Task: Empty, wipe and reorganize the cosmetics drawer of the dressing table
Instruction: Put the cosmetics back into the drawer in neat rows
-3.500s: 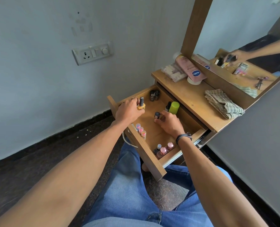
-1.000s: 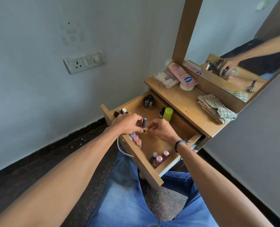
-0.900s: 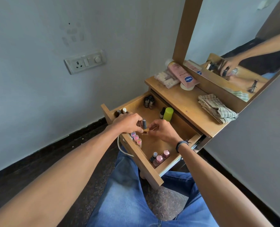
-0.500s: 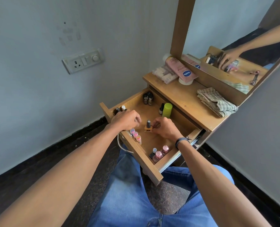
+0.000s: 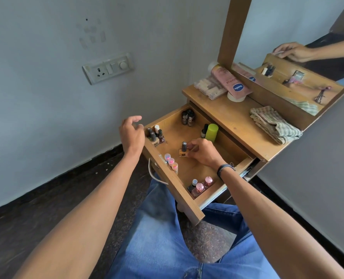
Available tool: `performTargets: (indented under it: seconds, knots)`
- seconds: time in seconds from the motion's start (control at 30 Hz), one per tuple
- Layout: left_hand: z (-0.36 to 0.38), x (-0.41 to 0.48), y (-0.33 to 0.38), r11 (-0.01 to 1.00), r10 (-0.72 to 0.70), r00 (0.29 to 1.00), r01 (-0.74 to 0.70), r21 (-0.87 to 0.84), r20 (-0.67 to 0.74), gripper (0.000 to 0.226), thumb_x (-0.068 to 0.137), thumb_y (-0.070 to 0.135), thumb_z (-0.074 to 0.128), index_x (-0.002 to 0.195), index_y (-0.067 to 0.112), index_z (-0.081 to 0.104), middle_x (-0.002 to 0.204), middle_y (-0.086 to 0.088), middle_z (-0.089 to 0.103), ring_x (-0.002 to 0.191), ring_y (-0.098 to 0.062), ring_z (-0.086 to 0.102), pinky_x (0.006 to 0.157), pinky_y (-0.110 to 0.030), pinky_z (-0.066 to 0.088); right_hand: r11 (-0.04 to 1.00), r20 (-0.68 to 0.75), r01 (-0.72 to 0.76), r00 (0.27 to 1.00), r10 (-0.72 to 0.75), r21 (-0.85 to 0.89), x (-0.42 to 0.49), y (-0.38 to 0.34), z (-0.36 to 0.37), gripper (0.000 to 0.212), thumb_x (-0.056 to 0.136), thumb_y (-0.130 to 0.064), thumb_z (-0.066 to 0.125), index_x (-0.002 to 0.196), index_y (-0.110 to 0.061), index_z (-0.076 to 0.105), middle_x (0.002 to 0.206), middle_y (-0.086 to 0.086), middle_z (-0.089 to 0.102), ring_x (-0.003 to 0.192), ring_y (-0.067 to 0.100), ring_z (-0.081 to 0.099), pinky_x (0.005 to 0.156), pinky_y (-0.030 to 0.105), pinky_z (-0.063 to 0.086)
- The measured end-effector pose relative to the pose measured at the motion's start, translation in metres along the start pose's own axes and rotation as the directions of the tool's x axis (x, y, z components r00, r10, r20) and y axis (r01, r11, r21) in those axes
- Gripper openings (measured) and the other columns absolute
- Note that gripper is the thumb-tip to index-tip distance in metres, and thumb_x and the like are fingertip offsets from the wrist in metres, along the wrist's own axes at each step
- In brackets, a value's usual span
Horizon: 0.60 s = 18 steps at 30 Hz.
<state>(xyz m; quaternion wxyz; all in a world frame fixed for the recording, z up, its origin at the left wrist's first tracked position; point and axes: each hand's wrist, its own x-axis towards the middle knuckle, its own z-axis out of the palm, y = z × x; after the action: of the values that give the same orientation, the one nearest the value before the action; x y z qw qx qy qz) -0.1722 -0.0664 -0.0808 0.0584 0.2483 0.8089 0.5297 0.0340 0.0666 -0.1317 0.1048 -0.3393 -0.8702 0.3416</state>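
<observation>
1. One drawer (image 5: 184, 200) is seen pulled out from under the surface (image 5: 229, 115). Its rear is hidden beneath the surface's edge.
2. One yellow bottle (image 5: 183, 151) with a dark cap is stood upright near the middle of the drawer floor. It is pinched low down by the curled fingers of the right hand (image 5: 202, 152), and the fingertips are partly hidden behind it.
3. The left hand (image 5: 131, 132) is held wide and relaxed just outside the drawer's left front corner. Nothing is gripped by it.
4. Four capped bottles (image 5: 156, 135) are clustered in that left front corner: one white cap, three dark.
5. Three jars (image 5: 171, 161) with pink or orange contents are lined up along the inside of the drawer front.
6. Three pink bottles (image 5: 199, 187) are gathered in the right front corner. One has a pale blue cap.
7. Dark bottles (image 5: 187, 117) are grouped in the far left corner. Whether two or three are there cannot be told, as they overlap.
8. One green tube (image 5: 211, 132) is stood at the far right, with one small dark bottle (image 5: 204, 130) touching it.
9. On the surface, one pink lotion bottle (image 5: 230, 81) is propped cap-down, one clear packet (image 5: 209, 87) is laid beside it, and one folded cloth (image 5: 273, 125) is laid well apart.
10. The mirror (image 5: 287, 27) is cut off by the frame edge. Most labels cannot be read.
</observation>
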Motion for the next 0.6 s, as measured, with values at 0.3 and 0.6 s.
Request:
performTargets:
  seconds: [0.3, 0.6]
  knots:
    - [0.001, -0.01, -0.022, 0.965, 0.193, 0.975, -0.208, 0.16, 0.107, 0.026, 0.097, 0.001, 0.054, 0.116, 0.014, 0.067, 0.123, 0.002, 0.059, 0.119, -0.003, 0.041, 0.086, 0.003, 0.033, 1.0, 0.1, 0.019, 0.995, -0.018, -0.01, 0.034, -0.025, 0.005, 0.024, 0.083, -0.015, 0.081, 0.104, -0.02, 0.072, 0.099, -0.004, 0.07, 0.086, 0.013, 0.064, 0.065, 0.018, 0.045]
    - [0.002, -0.015, -0.03, 0.924, 0.328, 0.941, -0.337, 0.181, 0.082, 0.028, 0.096, 0.0, 0.054, 0.119, 0.006, 0.067, 0.123, -0.004, 0.061, 0.121, -0.011, 0.046, 0.093, 0.001, 0.03, 0.998, 0.19, 0.039, 0.981, -0.046, 0.041, 0.057, -0.049, 0.025, 0.022, 0.082, -0.012, 0.081, 0.095, -0.022, 0.065, 0.094, -0.005, 0.071, 0.083, 0.009, 0.065, 0.065, 0.016, 0.044]
